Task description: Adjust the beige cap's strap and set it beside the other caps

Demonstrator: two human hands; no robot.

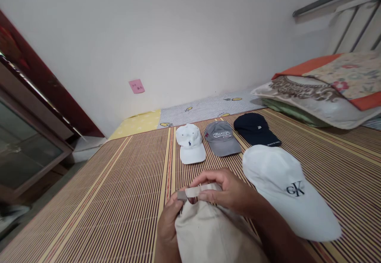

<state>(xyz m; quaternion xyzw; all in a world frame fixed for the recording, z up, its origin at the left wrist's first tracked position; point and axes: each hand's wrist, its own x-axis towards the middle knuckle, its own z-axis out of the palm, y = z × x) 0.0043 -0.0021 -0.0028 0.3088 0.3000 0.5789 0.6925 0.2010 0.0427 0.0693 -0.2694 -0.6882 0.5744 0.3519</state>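
Beige cap (202, 231) held by its strap (193, 192)

From the head view, we hold it over the mat (133, 191), toward its near edge: our left hand (169, 220) grips one end of the strap, our right hand (230, 191) the other. The grey cap (222, 138) lies nearer the far edge.

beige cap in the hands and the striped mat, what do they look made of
Beige cap: probably cotton-type cloth, matte, judging by its soft puckers near the strap; the exact fibre can't be told.
Striped mat: likely bamboo or similar slats, smooth-looking, given its narrow parallel strips crossed by faint lines; plastic is possible.
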